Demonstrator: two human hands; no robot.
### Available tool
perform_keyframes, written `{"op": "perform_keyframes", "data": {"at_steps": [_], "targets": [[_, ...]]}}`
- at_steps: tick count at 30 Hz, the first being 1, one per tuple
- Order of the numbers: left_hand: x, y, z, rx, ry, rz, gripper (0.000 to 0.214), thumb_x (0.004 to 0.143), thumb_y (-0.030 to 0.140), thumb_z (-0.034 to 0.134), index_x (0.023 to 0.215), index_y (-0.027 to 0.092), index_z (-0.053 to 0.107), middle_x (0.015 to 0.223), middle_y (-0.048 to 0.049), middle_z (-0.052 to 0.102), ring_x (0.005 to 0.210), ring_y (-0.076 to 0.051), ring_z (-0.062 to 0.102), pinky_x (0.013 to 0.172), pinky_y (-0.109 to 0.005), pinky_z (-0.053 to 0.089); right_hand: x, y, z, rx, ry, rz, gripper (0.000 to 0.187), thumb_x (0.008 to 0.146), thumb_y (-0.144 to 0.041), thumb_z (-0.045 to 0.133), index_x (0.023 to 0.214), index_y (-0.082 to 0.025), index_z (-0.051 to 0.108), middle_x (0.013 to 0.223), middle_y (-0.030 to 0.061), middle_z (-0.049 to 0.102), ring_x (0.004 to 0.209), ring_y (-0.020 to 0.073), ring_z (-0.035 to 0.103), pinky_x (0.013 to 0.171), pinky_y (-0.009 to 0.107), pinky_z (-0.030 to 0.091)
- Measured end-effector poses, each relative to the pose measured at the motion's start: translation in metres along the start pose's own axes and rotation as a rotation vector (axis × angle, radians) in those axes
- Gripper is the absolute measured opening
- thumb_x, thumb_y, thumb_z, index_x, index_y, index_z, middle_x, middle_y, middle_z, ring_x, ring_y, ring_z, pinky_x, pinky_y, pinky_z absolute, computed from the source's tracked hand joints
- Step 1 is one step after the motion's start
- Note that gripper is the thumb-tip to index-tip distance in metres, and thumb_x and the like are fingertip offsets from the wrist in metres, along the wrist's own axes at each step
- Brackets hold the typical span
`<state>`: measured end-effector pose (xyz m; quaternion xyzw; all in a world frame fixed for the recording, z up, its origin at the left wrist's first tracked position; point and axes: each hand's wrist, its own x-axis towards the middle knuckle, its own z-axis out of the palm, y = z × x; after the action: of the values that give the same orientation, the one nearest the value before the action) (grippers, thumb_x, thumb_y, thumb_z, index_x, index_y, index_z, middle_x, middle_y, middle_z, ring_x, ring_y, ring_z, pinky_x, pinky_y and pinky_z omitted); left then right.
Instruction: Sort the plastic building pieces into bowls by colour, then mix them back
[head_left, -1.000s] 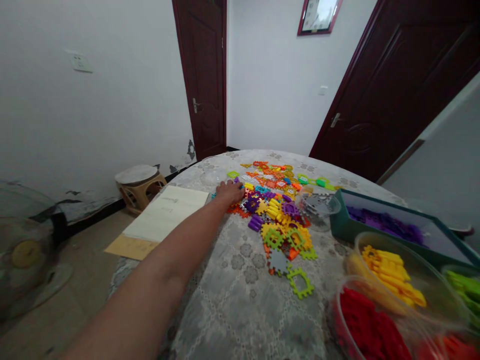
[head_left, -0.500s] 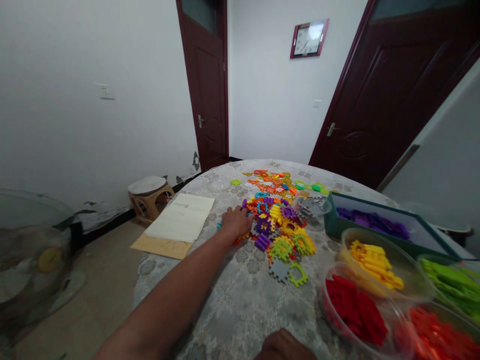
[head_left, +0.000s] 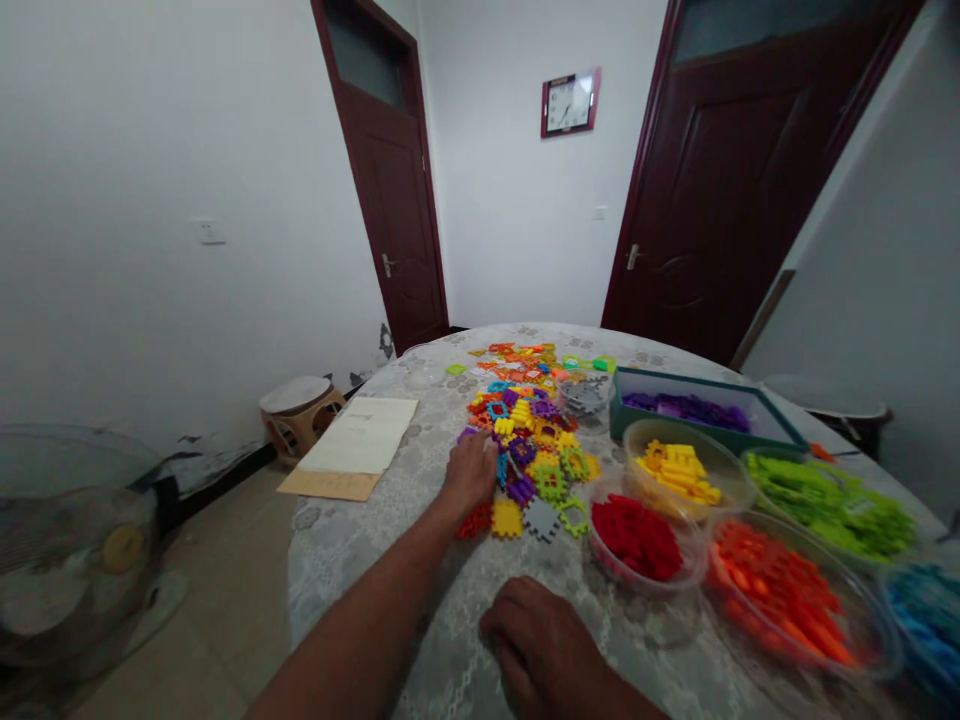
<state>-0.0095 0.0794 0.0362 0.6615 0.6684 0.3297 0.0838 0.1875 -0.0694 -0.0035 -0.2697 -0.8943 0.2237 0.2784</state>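
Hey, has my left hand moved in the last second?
Yes. The left hand has drawn back toward the person, from the far corner of the paper pad to level with its near edge.

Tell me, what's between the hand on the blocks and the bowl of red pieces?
Head view: a yellow piece, a grey piece, a green piece.

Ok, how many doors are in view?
2. The left door stands in the far left corner beyond the table; the right door is right of the wall clock. Others may lie out of view.
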Motion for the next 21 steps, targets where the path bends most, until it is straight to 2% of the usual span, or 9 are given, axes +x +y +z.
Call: {"op": "perform_keyframes", "data": {"at_steps": [2, 5, 8, 11, 14, 18, 21], "targets": [[-0.004, -0.002, -0.007, -0.07, 0.046, 0.047, 0.039, 0.108, 0.032, 0.041, 0.136, 0.022, 0.066, 0.14, -0.0128, 0.069, 0.135, -0.025, 0.062, 0.119, -0.042, 0.046, 0.0, -0.002, -0.002, 0.014, -0.017, 0.028, 0.024, 0.088, -0.007, 0.059, 0.104, -0.024, 0.067, 0.103, 0.0027, 0.069, 0.097, 0.0192, 0.063, 0.084, 0.029, 0.046], [-0.008, -0.011, -0.021, -0.06, 0.11, 0.016, 0.041, 0.108, 0.036, 0.038, 0.132, 0.021, 0.067, 0.137, -0.0124, 0.07, 0.134, -0.025, 0.061, 0.12, -0.043, 0.045, -0.001, -0.004, -0.004, 0.02, -0.048, 0.06, 0.022, 0.089, -0.008, 0.059, 0.103, -0.024, 0.066, 0.104, 0.0028, 0.067, 0.099, 0.0198, 0.062, 0.086, 0.03, 0.046], [-0.016, -0.023, -0.028, 0.062, 0.072, -0.038, 0.043, 0.106, 0.041, 0.043, 0.136, 0.021, 0.066, 0.141, -0.0125, 0.069, 0.138, -0.027, 0.059, 0.122, -0.044, 0.042, -0.001, -0.004, -0.006, 0.006, -0.074, 0.075, 0.023, 0.089, -0.01, 0.061, 0.106, -0.024, 0.065, 0.107, 0.0031, 0.067, 0.101, 0.0206, 0.061, 0.087, 0.031, 0.047], [-0.027, -0.029, -0.021, 0.199, -0.044, -0.091, 0.047, 0.104, 0.048, 0.051, 0.141, 0.022, 0.064, 0.145, -0.0143, 0.068, 0.14, -0.03, 0.059, 0.122, -0.046, 0.041, -0.002, -0.004, -0.007, 0.023, -0.094, 0.085, 0.026, 0.088, -0.009, 0.061, 0.109, -0.025, 0.065, 0.109, 0.003, 0.066, 0.103, 0.0211, 0.06, 0.089, 0.032, 0.047], [-0.037, -0.027, -0.008, 0.271, -0.054, -0.059, 0.048, 0.1, 0.052, 0.059, 0.139, 0.024, 0.065, 0.146, -0.0147, 0.067, 0.141, -0.032, 0.057, 0.124, -0.049, 0.038, -0.003, -0.004, -0.008, 0.05, -0.11, 0.09, 0.026, 0.087, -0.009, 0.062, 0.107, -0.025, 0.065, 0.109, 0.0031, 0.065, 0.103, 0.0212, 0.059, 0.091, 0.032, 0.048], [-0.045, -0.016, 0.0, 0.135, -0.047, -0.011, 0.051, 0.101, 0.051, 0.058, 0.142, 0.022, 0.063, 0.147, -0.0145, 0.066, 0.142, -0.03, 0.056, 0.126, -0.047, 0.038, -0.003, -0.005, -0.01, 0.069, -0.122, 0.084, 0.024, 0.086, -0.007, 0.062, 0.103, -0.024, 0.064, 0.106, 0.0029, 0.066, 0.101, 0.0206, 0.059, 0.091, 0.032, 0.048], [-0.051, -0.006, 0.001, 0.001, -0.033, -0.037, 0.053, 0.102, 0.049, 0.054, 0.144, 0.018, 0.061, 0.147, -0.0155, 0.065, 0.141, -0.029, 0.057, 0.125, -0.045, 0.04, -0.003, -0.005, -0.012, 0.072, -0.119, 0.082, 0.025, 0.086, -0.007, 0.061, 0.104, -0.024, 0.066, 0.105, 0.0031, 0.066, 0.101, 0.021, 0.059, 0.091, 0.032, 0.049]]}}
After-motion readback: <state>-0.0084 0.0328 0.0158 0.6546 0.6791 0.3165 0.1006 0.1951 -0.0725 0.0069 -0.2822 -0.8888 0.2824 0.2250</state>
